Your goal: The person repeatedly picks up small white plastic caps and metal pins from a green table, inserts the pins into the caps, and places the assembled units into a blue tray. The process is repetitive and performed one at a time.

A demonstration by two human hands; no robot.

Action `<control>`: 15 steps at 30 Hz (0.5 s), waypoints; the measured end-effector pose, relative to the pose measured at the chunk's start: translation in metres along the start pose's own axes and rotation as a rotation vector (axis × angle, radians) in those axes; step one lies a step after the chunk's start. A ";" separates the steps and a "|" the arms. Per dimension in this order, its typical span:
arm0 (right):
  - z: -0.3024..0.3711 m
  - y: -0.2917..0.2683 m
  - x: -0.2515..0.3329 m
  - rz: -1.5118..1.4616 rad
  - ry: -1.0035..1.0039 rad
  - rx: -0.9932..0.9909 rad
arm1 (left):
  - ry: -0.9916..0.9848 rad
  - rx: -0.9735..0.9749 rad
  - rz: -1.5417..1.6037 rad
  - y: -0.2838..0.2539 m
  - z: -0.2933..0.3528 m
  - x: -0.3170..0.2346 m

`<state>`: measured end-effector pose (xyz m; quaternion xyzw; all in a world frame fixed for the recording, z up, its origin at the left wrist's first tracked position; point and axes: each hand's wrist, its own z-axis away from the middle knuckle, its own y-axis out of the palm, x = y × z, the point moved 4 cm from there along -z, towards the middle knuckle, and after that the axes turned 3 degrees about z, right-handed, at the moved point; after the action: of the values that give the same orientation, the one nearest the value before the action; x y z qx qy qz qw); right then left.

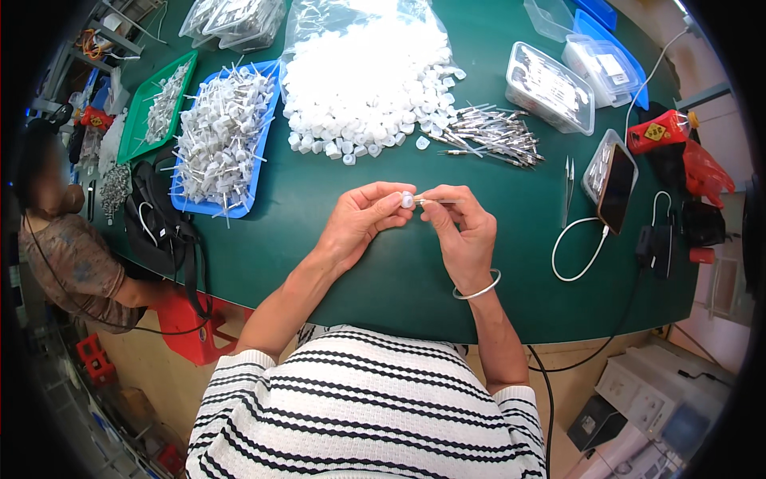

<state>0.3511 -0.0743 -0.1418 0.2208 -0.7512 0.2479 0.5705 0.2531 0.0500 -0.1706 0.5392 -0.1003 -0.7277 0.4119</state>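
Over table point(375, 291), near front edge: left hand point(357, 221) closed on white cap point(408, 200); right hand point(466, 233) pinches thin rod point(444, 201) tightly, end at cap. Cap heap point(359, 100) toward far edge.

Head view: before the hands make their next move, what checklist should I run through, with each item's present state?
1. White cap held by the left hand: ok, pinched at the fingertips.
2. Thin rod held by the right hand: ok, its end directed at the cap.
3. Rod fully seated in the cap: cannot tell, too small and partly covered by fingers.
4. Loose caps and metal rods kept apart: not ok, the piles meet at their edges.
5. White cable clear of the right hand: ok, it lies apart, to the right.
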 end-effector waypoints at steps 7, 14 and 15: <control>-0.001 0.002 0.003 0.005 -0.034 0.006 | -0.003 0.002 0.017 0.001 0.000 0.000; -0.001 0.002 -0.006 -0.099 0.042 0.018 | 0.007 -0.015 0.015 0.001 0.001 0.000; -0.001 0.002 -0.006 -0.094 0.034 0.029 | 0.008 -0.013 0.011 0.000 0.001 0.001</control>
<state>0.3516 -0.0720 -0.1474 0.2599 -0.7264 0.2353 0.5911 0.2523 0.0490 -0.1704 0.5389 -0.0969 -0.7239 0.4198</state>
